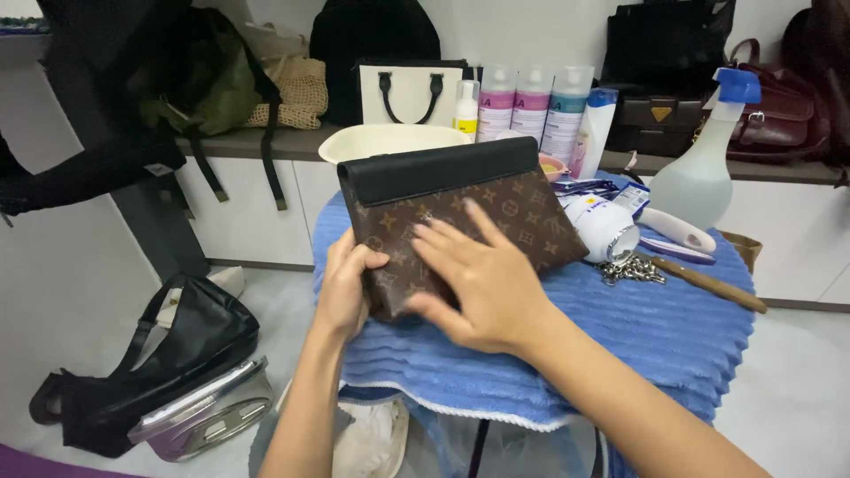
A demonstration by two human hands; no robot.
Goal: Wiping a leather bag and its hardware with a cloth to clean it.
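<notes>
Both hands are on the brown pouch (460,221) on the blue towel (655,336). Your left hand (343,288) grips its edge; your right hand (482,279) lies open and flat (fingers spread). Hold firmly, press gently, away from the metal chain (633,268).

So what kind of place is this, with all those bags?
Probably a bag cleaning or repair workroom. Many handbags line the counter, cleaning bottles and a spray bottle stand by, and both hands hold a brown patterned pouch on a blue towel.
</notes>
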